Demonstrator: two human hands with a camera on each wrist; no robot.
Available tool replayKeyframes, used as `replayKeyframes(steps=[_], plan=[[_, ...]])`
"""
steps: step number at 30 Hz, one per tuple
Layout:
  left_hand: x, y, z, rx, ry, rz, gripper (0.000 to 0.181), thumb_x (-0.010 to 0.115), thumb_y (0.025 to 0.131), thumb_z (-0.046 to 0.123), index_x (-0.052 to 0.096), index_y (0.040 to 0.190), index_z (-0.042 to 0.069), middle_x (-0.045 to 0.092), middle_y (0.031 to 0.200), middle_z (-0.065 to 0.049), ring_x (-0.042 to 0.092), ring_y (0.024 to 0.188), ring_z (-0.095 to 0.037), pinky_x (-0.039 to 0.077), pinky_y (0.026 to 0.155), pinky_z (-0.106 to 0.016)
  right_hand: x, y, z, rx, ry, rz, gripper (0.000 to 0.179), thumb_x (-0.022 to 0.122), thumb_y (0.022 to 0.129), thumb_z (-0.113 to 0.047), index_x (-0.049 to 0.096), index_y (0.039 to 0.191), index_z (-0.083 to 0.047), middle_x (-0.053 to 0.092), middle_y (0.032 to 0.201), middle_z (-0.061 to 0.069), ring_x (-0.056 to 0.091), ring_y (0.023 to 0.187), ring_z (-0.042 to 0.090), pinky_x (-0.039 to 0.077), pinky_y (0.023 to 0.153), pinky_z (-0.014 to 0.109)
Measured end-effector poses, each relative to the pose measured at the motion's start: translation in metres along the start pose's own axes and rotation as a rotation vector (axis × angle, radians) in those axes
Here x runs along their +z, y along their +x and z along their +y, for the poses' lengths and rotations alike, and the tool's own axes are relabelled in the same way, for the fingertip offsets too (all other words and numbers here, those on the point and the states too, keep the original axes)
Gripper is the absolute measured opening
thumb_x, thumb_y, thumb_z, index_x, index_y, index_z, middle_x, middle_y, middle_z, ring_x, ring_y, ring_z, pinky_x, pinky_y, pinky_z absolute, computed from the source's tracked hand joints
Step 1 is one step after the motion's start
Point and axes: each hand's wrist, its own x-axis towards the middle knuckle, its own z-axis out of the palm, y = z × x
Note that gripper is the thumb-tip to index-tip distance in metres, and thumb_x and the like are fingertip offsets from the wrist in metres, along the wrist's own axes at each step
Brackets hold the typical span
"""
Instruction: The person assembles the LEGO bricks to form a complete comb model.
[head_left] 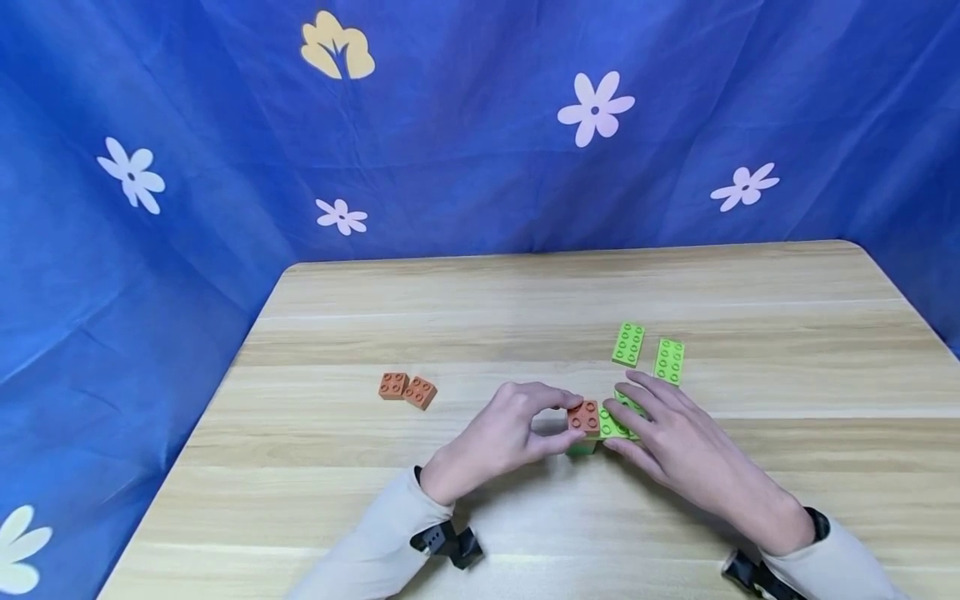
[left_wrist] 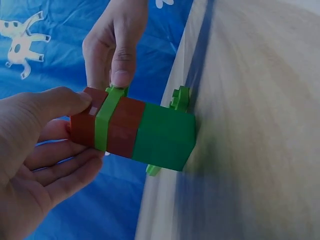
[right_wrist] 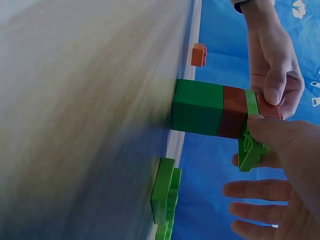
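A stack of toy building bricks stands on the table in front of me. Its base is a dark green block (right_wrist: 197, 107), with a reddish-brown brick (right_wrist: 233, 112) above it, then a light green flat brick (left_wrist: 107, 120) that juts out to the right. Another reddish-brown brick (head_left: 583, 418) tops the stack. My left hand (head_left: 510, 429) pinches this top brick between thumb and forefinger. With thumb and forefinger my right hand (head_left: 686, 446) grips the jutting part of the light green brick; its other fingers are spread in the right wrist view.
Two loose reddish-brown bricks (head_left: 407, 389) lie to the left on the wooden table (head_left: 315, 467). Behind my right hand are two light green flat bricks, one farther back (head_left: 628, 344) and one nearer (head_left: 669, 360). A blue patterned cloth (head_left: 465, 125) hangs behind the table.
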Motion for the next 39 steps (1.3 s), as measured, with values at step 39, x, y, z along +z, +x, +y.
replayKeyframes(steps=[39], plan=[[0.013,-0.01,-0.006,-0.186,-0.136,0.073,0.037,0.082,0.077,0.018,0.07,0.108,0.003,0.073,0.102,-0.007,0.069,0.089,-0.016,0.053,0.085,-0.022,-0.015,-0.005,0.004,0.074,0.066,-0.102,0.052,0.075,0.082,-0.029,0.061,0.125,-0.003,0.058,0.127,0.019,0.05,0.122,0.038,0.043,0.099,0.056]])
